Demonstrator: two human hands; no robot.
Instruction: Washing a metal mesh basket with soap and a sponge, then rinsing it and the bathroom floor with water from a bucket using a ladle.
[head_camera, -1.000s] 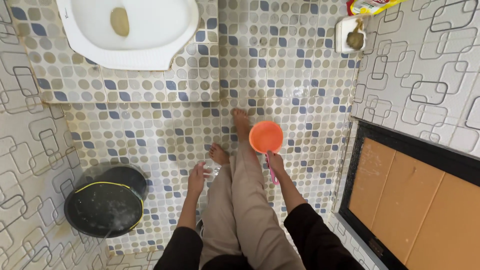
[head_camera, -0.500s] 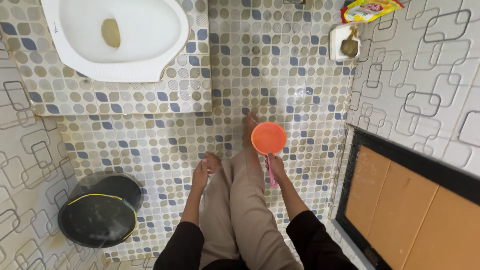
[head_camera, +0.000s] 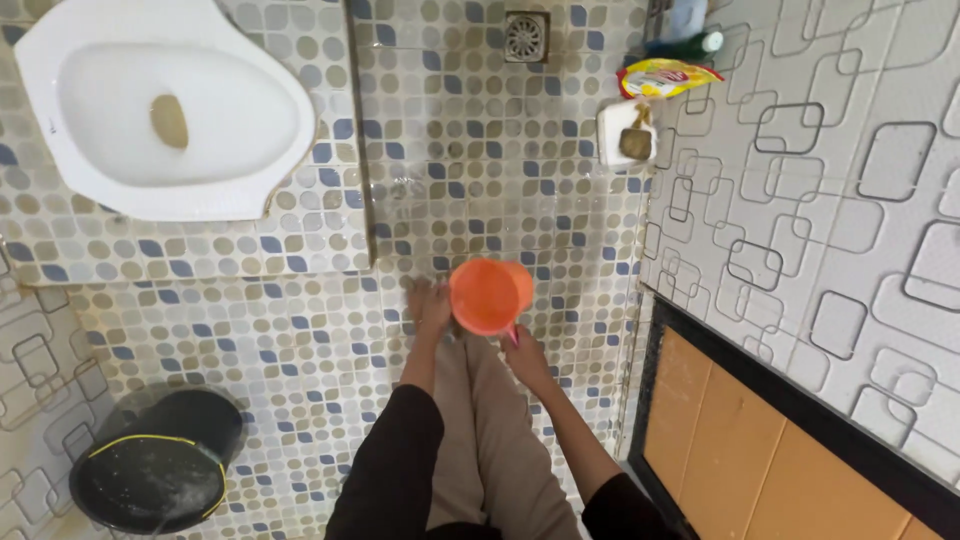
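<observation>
My right hand (head_camera: 525, 357) grips the handle of an orange plastic mug (head_camera: 488, 295), held low over my feet on the wet mosaic floor (head_camera: 480, 200). My left hand (head_camera: 433, 308) reaches down just left of the mug, fingers apart, touching my foot, which it mostly hides. Beige trouser legs and black sleeves fill the bottom centre.
A white squat toilet pan (head_camera: 170, 115) sits on a raised tiled step at top left. A black bucket (head_camera: 155, 470) stands at bottom left. A floor drain (head_camera: 525, 35), a white soap holder (head_camera: 628, 132) and a yellow pouch (head_camera: 665, 78) lie near the right wall. An orange door (head_camera: 790, 450) is at bottom right.
The view has tilted forward, showing the drain. My left hand has moved right, up to the foot beside the mug. The mug stays in my right hand.
</observation>
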